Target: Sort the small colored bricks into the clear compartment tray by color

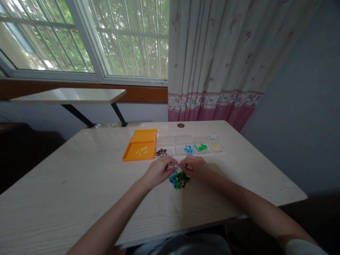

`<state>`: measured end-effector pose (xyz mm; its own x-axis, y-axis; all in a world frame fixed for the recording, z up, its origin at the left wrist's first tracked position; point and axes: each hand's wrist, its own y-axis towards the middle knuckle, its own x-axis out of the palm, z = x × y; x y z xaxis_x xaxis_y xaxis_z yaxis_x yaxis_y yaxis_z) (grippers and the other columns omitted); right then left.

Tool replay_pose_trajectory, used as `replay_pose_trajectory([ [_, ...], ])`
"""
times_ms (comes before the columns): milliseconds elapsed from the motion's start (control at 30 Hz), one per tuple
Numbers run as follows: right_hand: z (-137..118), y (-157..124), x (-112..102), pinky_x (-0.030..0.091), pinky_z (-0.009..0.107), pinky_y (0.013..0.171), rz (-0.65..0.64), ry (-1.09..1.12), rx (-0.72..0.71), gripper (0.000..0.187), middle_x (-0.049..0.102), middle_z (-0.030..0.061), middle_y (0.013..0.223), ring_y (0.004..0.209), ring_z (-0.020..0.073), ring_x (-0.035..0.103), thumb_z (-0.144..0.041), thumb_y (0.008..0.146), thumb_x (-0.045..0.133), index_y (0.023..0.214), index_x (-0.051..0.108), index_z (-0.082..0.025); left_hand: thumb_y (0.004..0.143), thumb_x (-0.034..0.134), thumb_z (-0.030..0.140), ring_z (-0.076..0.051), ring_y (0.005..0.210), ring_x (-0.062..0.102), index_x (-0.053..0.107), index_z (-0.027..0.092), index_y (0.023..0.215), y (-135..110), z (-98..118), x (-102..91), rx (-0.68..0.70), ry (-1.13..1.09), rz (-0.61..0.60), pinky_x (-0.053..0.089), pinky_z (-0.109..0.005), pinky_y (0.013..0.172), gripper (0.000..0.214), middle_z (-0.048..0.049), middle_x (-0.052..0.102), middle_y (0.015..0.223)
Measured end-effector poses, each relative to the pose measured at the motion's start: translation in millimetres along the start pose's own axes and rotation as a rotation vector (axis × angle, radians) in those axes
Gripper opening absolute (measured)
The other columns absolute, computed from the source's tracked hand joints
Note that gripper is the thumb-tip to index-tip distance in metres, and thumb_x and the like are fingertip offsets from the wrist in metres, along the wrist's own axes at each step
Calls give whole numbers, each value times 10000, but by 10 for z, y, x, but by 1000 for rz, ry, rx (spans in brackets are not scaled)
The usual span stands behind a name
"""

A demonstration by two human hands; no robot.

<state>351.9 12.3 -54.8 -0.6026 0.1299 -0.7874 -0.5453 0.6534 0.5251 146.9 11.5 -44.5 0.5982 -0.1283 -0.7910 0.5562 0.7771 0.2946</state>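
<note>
My left hand and my right hand meet over the table, each with thumb and fingers pinched. Between their fingertips is a small blue and white toy brick piece; whether it is one brick or two joined cannot be made out. Just below the hands lies a loose pile of tiny bricks in green, blue, dark brown and some pale colours. Beyond the hands, sorted pieces lie in clear compartments: brown bricks, blue bricks, green bricks and a few yellow bricks.
An open orange case holds several small white pieces. To its right is a clear plastic divided tray. A raised shelf on black supports stands at the back left of the wooden table. Behind are a window and a curtain.
</note>
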Motion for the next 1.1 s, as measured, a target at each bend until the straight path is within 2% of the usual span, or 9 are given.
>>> replay_pose_trajectory([
  [200, 179, 31, -116, 443, 203, 617, 218, 3, -4, 126, 632, 20, 703, 647, 108, 575, -241, 811, 511, 793, 627, -196, 831, 429, 175, -139, 871, 555, 620, 211, 942, -18, -51, -28, 88, 51, -192, 421, -219, 765, 224, -34, 602, 935],
  [367, 243, 54, -212, 455, 208, 601, 337, -34, 4, 120, 645, 27, 699, 613, 105, 576, -242, 799, 528, 791, 636, -190, 839, 422, 186, -135, 874, 561, 616, 235, 988, -16, -66, -14, 98, 88, -244, 424, -207, 763, 249, -29, 597, 944],
  [800, 209, 67, -279, 465, 219, 585, 405, -61, 17, 127, 647, 26, 684, 607, 113, 581, -242, 790, 527, 782, 647, -202, 819, 460, 222, -138, 811, 554, 602, 195, 920, -26, -74, -40, 34, 65, -200, 423, -220, 715, 176, -33, 615, 900],
  [1100, 308, 52, -277, 457, 229, 597, 375, -39, 89, 158, 644, 36, 714, 622, 121, 570, -270, 801, 516, 807, 656, -196, 846, 424, 250, -144, 793, 548, 608, 182, 869, -29, -34, -93, 33, 78, -169, 419, -226, 701, 197, -46, 607, 863],
])
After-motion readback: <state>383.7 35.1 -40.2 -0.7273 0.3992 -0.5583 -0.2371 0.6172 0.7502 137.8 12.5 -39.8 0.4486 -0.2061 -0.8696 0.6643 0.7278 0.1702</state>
